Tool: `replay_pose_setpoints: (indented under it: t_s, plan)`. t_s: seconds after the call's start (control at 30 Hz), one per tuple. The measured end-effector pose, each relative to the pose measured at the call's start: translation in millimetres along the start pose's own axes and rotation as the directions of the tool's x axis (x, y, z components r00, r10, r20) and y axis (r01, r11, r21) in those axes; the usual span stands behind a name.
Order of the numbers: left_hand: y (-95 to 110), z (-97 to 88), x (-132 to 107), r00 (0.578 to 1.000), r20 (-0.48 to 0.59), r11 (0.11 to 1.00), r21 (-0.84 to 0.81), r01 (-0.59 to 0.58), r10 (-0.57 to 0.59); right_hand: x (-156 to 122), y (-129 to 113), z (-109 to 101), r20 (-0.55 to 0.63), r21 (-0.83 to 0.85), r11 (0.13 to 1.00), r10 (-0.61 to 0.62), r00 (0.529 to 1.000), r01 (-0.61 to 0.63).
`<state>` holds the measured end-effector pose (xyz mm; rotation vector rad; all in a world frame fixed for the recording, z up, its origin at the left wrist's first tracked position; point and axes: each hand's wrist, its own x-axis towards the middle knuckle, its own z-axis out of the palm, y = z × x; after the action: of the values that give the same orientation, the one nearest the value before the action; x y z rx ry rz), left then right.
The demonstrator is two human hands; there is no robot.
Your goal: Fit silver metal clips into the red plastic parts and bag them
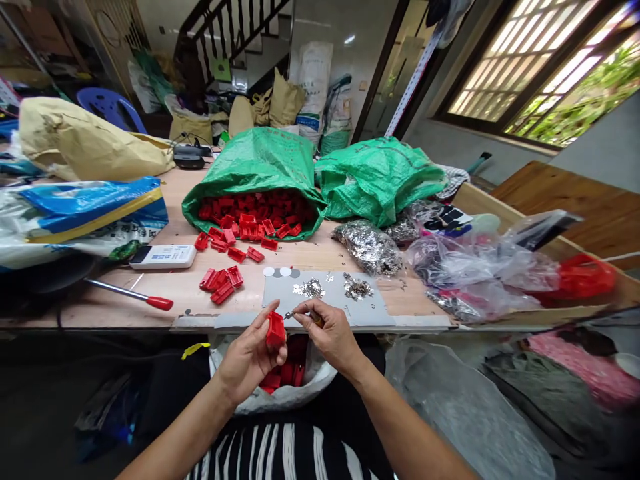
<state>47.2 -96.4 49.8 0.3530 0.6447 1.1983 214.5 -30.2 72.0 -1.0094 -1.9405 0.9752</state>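
Note:
In front of my body, my left hand (255, 350) holds a small red plastic box-shaped part (275, 331) with its hollow side showing. My right hand (330, 333) is closed round a small tool with a brownish-yellow handle (317, 319). A tiny dark metal piece (289, 315) shows at its fingertips, close beside the red part; whether they touch is unclear. Beneath both hands hangs a white sack (305, 398) with more red parts inside. Just beyond, two heaps of small shiny metal pieces, a left heap (310, 288) and a right heap (357, 287), lie on a grey sheet (280, 303).
A green sack (260, 157) spills red parts onto the table. Several loose red parts (221, 283) lie nearer. A lever with a red grip (159, 303) juts in at left, near a white device (163, 257). Bags of metal pieces (370, 247) and clear plastic (480, 267) crowd the right.

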Motion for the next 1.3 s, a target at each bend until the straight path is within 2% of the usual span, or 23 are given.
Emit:
replay_pose_setpoints:
  t_s: [0.17,0.47,0.67,0.83,0.93,1.03,1.3]
  plan:
    - [1,-1.5,0,0.996,0.021,0.988,-0.130,0.084,-0.082,0,2,4,0.045,-0.075,0.989,-0.121,0.992,0.124]
    - [-1,2.5,0,0.985,0.022,0.977,-0.127,0.170,-0.168,-2,3,-1,0.132,-0.100,0.950,-0.281,0.951,0.295]
    - [-7,0.0,3,0.985,-0.011,0.981,-0.088,0.172,-0.173,-2,5,-2,0.198,-0.149,0.935,-0.292,0.936,0.323]
    - [-8,-0.5,3,0.986,-0.044,0.983,-0.097,0.157,-0.162,-3,3,-6,0.273,-0.084,0.972,-0.188,0.943,0.218]
    - [-7,-0.3,2,0.987,-0.022,0.982,-0.098,0.158,-0.161,-2,4,-13,0.294,0.055,0.997,-0.060,0.954,0.046]
    - [-6,-0.3,1,0.987,0.001,0.983,-0.095,0.158,-0.159,0,11,-16,0.240,0.148,0.984,0.066,0.968,-0.104]
    - [-8,0.4,2,0.983,-0.024,0.982,-0.063,0.179,-0.181,-3,21,-2,0.262,0.172,0.965,0.151,0.953,-0.200]
